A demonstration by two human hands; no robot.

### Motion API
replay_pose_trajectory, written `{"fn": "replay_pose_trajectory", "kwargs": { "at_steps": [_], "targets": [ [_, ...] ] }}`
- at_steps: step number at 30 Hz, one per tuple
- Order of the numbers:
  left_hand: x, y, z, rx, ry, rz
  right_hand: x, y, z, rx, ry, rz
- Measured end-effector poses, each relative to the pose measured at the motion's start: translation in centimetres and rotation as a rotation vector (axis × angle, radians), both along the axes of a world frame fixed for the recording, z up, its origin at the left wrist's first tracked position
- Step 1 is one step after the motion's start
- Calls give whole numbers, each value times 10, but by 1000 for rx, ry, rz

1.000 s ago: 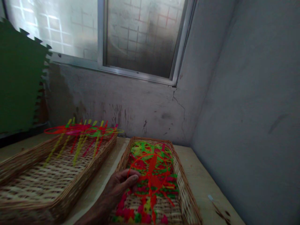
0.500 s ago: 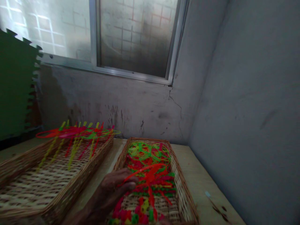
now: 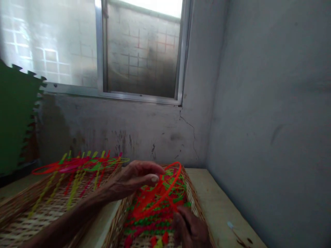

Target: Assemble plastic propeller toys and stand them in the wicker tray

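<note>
Pinching a thin orange bit, the right hand (image 3: 191, 225) has its fingers shut tight on part of a bright orange ring toy (image 3: 168, 192). The left hand (image 3: 139, 177) is at the other side of the toy, up higher. Its fingers are bent like a hook, with a small gap between them and the thumb. I cannot tell if it touches the toy. The orange toy is tipped and a bit blurry, up over the right basket (image 3: 193, 193).

In that basket are green rings (image 3: 181, 187) at the far end, twisty sticks in green and pink nearer, and little red and yellow bits (image 3: 159, 242) at the near end. The left basket (image 3: 15, 229) has a row of bright toys (image 3: 89, 163) across its far end, with twisty sticks pointing down. Both baskets sit on a pale table (image 3: 219, 199). A big green mat (image 3: 15, 117) stands at the left, near the window (image 3: 142, 62).
</note>
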State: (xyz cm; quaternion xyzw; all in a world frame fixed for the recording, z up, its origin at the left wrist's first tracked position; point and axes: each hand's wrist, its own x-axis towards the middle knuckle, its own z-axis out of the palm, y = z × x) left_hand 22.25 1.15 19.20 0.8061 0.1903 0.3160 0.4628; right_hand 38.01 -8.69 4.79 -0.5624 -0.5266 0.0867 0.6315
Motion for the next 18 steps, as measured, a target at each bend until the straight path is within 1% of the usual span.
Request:
{"fn": "replay_pose_trajectory", "kwargs": {
  "at_steps": [5,8,10,12,14,16,18],
  "targets": [
    [16,-7,11,194,94,-5,5,12,-2,23,34,26],
    [25,-10,16,347,180,2,11,12,1,-44,-22,53],
    [32,-11,16,475,260,6,20,7,-3,-87,-40,38],
    [39,-11,12,584,317,-5,30,0,-13,-113,1,-40],
    [45,-10,5,660,350,-18,40,-9,-27,-154,57,-139],
    [51,-8,-3,724,379,-40,46,-15,-42,-207,91,-189],
    [55,-7,-8,756,395,-58,49,-17,-52,-203,97,-237]
  ]
}}
